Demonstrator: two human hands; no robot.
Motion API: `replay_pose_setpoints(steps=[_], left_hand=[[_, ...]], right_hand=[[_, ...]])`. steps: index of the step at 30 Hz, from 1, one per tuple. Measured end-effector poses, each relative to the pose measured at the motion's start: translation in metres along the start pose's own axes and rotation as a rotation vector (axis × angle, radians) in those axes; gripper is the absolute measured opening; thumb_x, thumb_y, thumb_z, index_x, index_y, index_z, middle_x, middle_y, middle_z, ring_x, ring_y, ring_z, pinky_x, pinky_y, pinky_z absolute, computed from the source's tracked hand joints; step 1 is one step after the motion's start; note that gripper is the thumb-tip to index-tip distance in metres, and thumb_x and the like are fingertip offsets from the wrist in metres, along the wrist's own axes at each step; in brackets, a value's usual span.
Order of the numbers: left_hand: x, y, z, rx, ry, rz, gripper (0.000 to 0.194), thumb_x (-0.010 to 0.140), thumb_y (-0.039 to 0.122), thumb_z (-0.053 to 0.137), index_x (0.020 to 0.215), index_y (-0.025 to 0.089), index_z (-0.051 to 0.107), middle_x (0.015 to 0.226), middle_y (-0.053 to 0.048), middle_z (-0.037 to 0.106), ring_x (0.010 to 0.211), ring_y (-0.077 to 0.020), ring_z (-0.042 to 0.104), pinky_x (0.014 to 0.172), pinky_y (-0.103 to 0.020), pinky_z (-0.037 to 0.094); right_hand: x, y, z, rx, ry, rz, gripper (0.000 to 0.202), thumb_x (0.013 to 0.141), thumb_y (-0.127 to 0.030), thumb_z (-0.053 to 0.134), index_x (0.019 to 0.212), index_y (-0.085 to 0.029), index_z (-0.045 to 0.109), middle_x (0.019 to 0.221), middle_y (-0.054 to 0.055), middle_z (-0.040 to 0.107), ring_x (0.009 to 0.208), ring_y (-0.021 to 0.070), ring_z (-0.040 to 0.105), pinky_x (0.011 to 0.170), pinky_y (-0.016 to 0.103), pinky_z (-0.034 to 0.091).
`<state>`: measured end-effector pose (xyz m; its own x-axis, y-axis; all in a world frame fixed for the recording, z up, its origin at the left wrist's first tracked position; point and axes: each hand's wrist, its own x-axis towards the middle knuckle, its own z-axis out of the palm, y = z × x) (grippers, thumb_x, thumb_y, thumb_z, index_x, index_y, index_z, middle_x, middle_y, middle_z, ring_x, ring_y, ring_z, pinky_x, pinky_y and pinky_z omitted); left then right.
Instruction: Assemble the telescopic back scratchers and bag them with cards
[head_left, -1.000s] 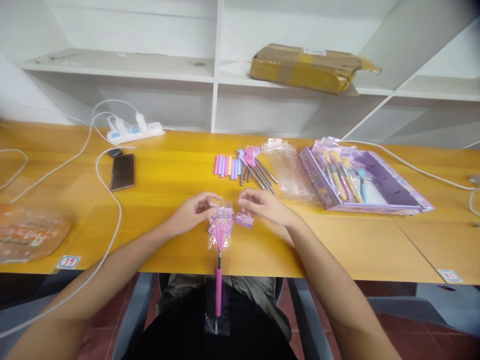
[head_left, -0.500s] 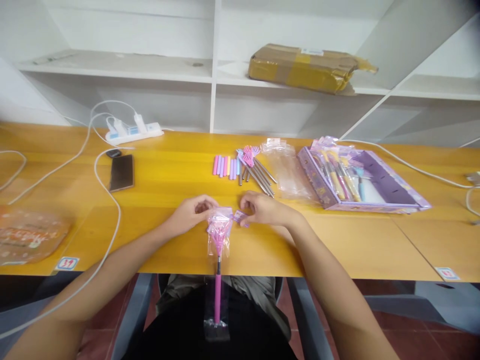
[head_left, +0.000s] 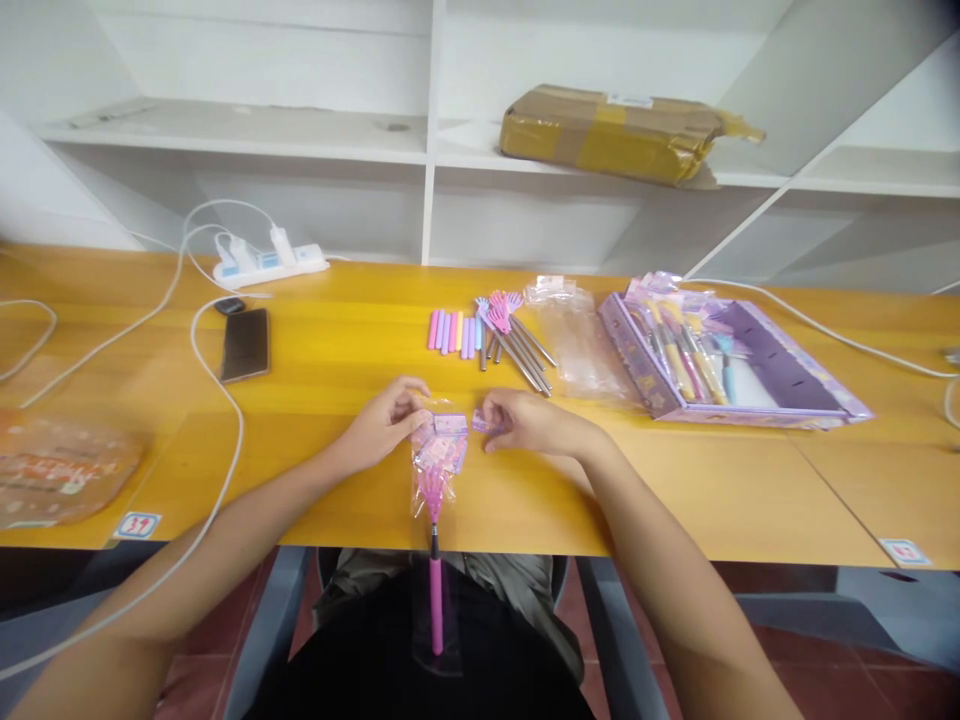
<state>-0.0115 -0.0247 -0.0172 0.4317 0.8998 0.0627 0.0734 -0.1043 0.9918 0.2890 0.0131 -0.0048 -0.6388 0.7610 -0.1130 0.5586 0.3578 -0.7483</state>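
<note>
My left hand (head_left: 386, 420) pinches the top edge of a clear plastic bag (head_left: 453, 500) at the front of the table. Inside the bag is a pink back scratcher (head_left: 436, 605), its hand-shaped head up and its handle hanging past the table edge over my lap. Pink-purple printed cards (head_left: 448, 450) show at the bag's upper part; whether they lie in it or over it I cannot tell. Just to the right, my right hand (head_left: 529, 422) is closed on a small purple card (head_left: 480, 421), apart from the bag.
Behind my hands lie several pastel handle sleeves (head_left: 452, 332), a pile of back scratcher rods (head_left: 521, 350) and flat clear bags (head_left: 581, 345). A purple box (head_left: 757, 412) with packed pieces stands right. A phone (head_left: 246, 343), power strip (head_left: 281, 262) and white cable (head_left: 238, 430) are left.
The bag's top has opened out toward me and the printed cards at it show more plainly. My right hand has shifted slightly up with the small card.
</note>
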Motion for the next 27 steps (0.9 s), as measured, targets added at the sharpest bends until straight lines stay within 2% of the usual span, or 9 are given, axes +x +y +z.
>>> replay_pose_setpoints(steps=[3,6,8,11,13,20,23,25,27], left_hand=[[0.000,0.001,-0.002,0.055,-0.014,0.034,0.019,0.102,0.038,0.064,0.111,0.021,0.062,0.082,0.002,0.066,0.069,-0.0122,0.063,0.071,-0.028,0.051],[0.001,0.003,-0.004,0.137,-0.030,0.027,0.021,0.103,0.037,0.062,0.103,0.017,0.069,0.089,-0.003,0.070,0.077,-0.0143,0.064,0.074,-0.029,0.051],[0.000,0.004,-0.004,0.143,-0.032,0.012,0.023,0.101,0.038,0.065,0.105,0.016,0.071,0.094,-0.005,0.072,0.083,-0.0156,0.066,0.078,-0.030,0.052],[-0.001,0.006,-0.002,0.136,-0.042,-0.026,0.027,0.094,0.039,0.075,0.107,0.016,0.071,0.094,-0.004,0.071,0.083,-0.0152,0.064,0.078,-0.030,0.051],[-0.002,0.007,-0.001,0.146,-0.049,-0.054,0.031,0.090,0.039,0.079,0.109,0.016,0.071,0.089,-0.002,0.068,0.078,-0.0141,0.061,0.075,-0.029,0.050],[-0.002,0.006,0.000,0.170,-0.051,-0.039,0.033,0.088,0.034,0.079,0.114,0.017,0.071,0.101,-0.006,0.073,0.082,-0.0146,0.063,0.078,-0.030,0.052],[-0.002,0.005,-0.001,0.205,-0.054,-0.033,0.035,0.088,0.033,0.078,0.119,0.017,0.072,0.100,-0.005,0.073,0.082,-0.0146,0.063,0.078,-0.030,0.052],[-0.002,0.004,-0.002,0.207,-0.065,-0.028,0.037,0.089,0.033,0.078,0.123,0.018,0.072,0.101,-0.005,0.073,0.081,-0.0144,0.063,0.079,-0.031,0.052],[-0.002,0.004,-0.003,0.155,-0.088,-0.024,0.037,0.091,0.033,0.077,0.125,0.019,0.071,0.107,-0.006,0.075,0.085,-0.0151,0.066,0.083,-0.032,0.054]], right_hand=[[0.002,0.007,-0.001,-0.084,0.108,-0.014,0.043,0.066,-0.027,0.097,0.097,-0.020,0.067,0.097,0.003,0.066,0.085,0.0189,0.060,0.079,0.032,0.047],[0.003,0.011,-0.003,-0.132,0.076,0.018,0.037,0.070,-0.025,0.096,0.095,-0.020,0.070,0.098,0.004,0.065,0.086,0.0198,0.062,0.081,0.033,0.049],[0.002,0.012,-0.005,-0.197,0.107,0.009,0.032,0.074,-0.026,0.094,0.095,-0.020,0.070,0.102,0.005,0.065,0.087,0.0203,0.062,0.082,0.034,0.049],[0.001,0.014,-0.007,-0.297,0.256,0.017,0.036,0.073,-0.029,0.094,0.099,-0.021,0.070,0.108,0.007,0.065,0.092,0.0226,0.062,0.086,0.036,0.049],[0.001,0.017,-0.008,-0.299,0.256,0.072,0.035,0.073,-0.031,0.093,0.097,-0.020,0.070,0.105,0.007,0.065,0.090,0.0222,0.062,0.084,0.035,0.049],[-0.001,0.013,-0.009,-0.141,0.080,0.120,0.026,0.076,-0.030,0.086,0.086,-0.021,0.064,0.085,0.001,0.066,0.073,0.0159,0.057,0.066,0.029,0.041],[-0.002,0.004,-0.008,0.042,0.006,0.044,0.026,0.086,-0.036,0.079,0.085,-0.022,0.057,0.077,-0.003,0.061,0.069,0.0142,0.053,0.064,0.028,0.040],[0.000,-0.002,-0.004,0.207,0.059,-0.013,0.030,0.091,-0.043,0.076,0.086,-0.022,0.055,0.075,-0.004,0.058,0.068,0.0131,0.051,0.063,0.027,0.040],[0.005,-0.008,0.002,0.397,0.192,-0.054,0.036,0.092,-0.049,0.077,0.089,-0.023,0.052,0.078,-0.004,0.058,0.065,0.0122,0.052,0.060,0.026,0.041]])
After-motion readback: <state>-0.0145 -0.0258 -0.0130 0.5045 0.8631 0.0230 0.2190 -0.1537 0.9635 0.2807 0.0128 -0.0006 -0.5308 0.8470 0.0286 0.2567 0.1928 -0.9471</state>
